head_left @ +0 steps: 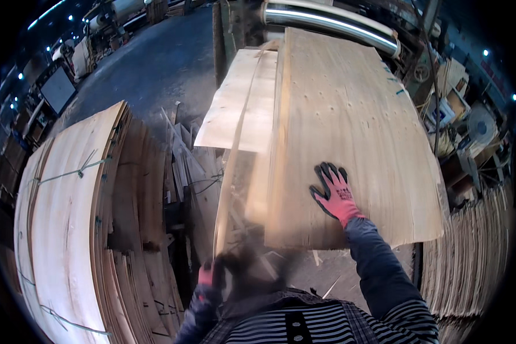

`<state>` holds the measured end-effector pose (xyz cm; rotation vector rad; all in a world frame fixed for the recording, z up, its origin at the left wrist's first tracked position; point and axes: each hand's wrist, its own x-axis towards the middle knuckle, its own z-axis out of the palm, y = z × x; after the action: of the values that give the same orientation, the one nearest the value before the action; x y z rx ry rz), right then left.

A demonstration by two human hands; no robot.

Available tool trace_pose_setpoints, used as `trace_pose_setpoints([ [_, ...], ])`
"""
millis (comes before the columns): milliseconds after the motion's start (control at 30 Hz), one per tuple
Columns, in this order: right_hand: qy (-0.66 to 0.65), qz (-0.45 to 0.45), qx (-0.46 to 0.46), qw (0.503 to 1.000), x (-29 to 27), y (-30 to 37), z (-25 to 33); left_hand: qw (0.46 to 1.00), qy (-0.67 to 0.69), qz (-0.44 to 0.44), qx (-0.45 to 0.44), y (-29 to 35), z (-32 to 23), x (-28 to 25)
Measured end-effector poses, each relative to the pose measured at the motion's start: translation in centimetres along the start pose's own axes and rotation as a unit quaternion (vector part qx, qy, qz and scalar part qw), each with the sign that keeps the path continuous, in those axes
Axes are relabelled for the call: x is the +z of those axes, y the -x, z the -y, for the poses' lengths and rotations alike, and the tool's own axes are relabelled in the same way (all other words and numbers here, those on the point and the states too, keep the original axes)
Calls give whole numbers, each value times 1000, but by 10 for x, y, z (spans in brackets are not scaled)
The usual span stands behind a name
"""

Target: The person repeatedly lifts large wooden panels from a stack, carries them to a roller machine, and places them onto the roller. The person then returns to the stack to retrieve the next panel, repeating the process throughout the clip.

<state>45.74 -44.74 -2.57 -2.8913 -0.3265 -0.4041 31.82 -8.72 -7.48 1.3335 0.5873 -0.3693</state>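
My right hand (pixel 334 194), in a pink glove with black fingertips, lies flat with its fingers spread on a large stack of pale wood veneer sheets (pixel 350 126). Low at the left of that stack, my left hand (pixel 209 273) is closed on the near end of a long, narrow veneer strip (pixel 235 152); motion smears its fingers. The strip curves away from me, running up along the stack's left edge to its far end. Beneath the strip, a paler veneer sheet (pixel 238 103) sticks out to the left of the stack.
At the left leans a tied bundle of veneer sheets (pixel 63 189) bound with green cord. Wood scraps (pixel 183 146) lie between it and the stack. A shiny metal roller (pixel 332 26) spans the far end. More veneer (pixel 470 258) is piled at the right.
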Motion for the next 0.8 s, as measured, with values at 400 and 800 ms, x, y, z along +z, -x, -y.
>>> trace_pose_setpoints([
  [400, 78, -5, 8, 997, -6, 4, 9, 818, -456, -246, 248, -2, 59, -48],
  [800, 33, 12, 9, 999, -14, -7, 16, 872, -424, -193, -148, -56, 5, -98],
])
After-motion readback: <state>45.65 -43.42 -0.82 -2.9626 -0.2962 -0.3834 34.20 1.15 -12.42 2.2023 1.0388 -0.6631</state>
